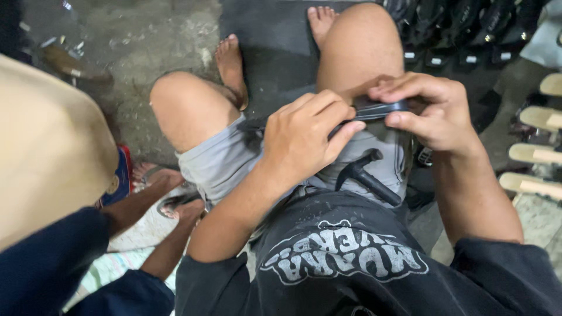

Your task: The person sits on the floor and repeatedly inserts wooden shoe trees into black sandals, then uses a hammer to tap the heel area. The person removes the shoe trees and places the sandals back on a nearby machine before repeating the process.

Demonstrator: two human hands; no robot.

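Knees spread wide frame the work, the person seated low with bare feet on the concrete floor (pixel 146 47), so the lap serves as a bench. Beyond the right hand (pixel 436 114), a row of dark shoe pieces (pixel 462 29) lines the top edge, and pale wooden soles (pixel 535 155) stack just outside that wrist. Beside the left forearm, another person's arm (pixel 152 202) in a dark sleeve reaches along the floor. Below both hands, a black hammer (pixel 366 175) lies across the grey shorts (pixel 219 161), parked within reach. Between the hands runs a thin black strap (pixel 374 110): the left hand (pixel 304 140) curls closed over one end, and the right pinches the other between thumb and fingers, apparently keeping it taut above the right thigh.
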